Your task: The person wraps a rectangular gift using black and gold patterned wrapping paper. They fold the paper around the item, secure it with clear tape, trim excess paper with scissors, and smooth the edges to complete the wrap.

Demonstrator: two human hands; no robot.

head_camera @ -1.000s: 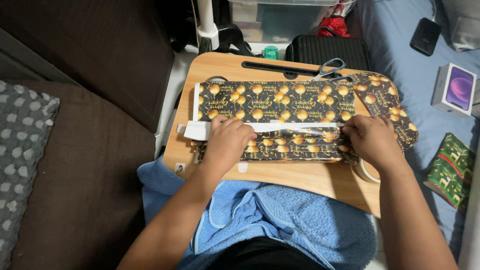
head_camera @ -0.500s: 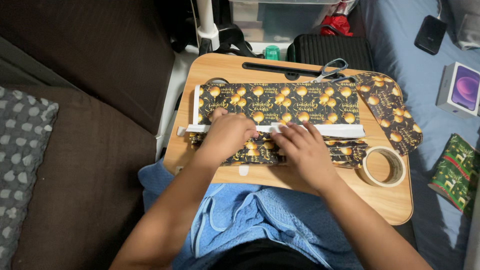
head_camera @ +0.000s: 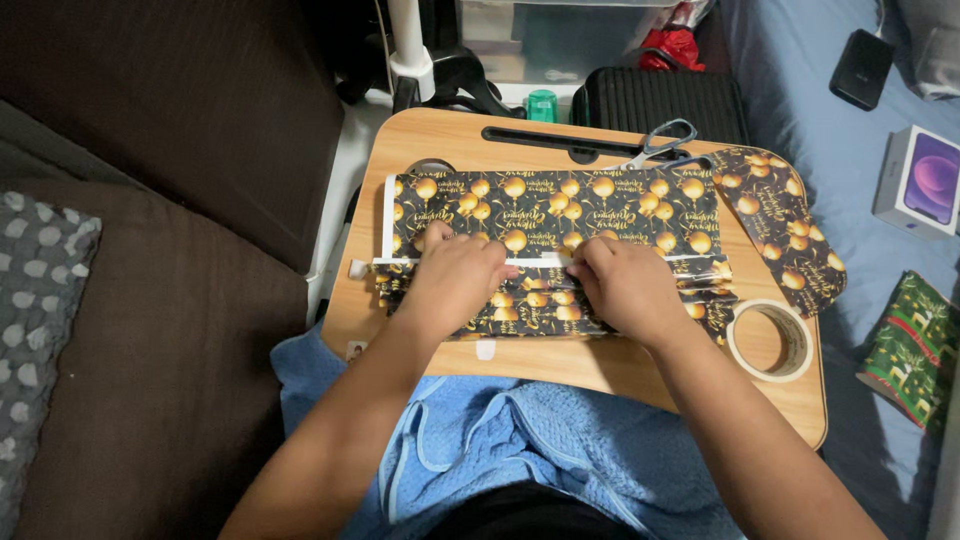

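Head view, your left hand (head_camera: 455, 275) and right hand (head_camera: 622, 283) pressed flat, fingers seemingly pinching nothing, on one black-and-gold wrapped parcel (head_camera: 555, 215) mid wooden lap tray (head_camera: 600, 365), one tape roll (head_camera: 768, 340) right, one pair of scissors (head_camera: 660, 140) behind.

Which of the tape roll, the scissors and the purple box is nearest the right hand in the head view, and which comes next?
From the right hand:
1. Tape roll, just to its right on the lap desk's near right corner.
2. Scissors, at the desk's far edge, beyond the wrapped package.
3. Purple box, far right, off the desk on the blue bedding.
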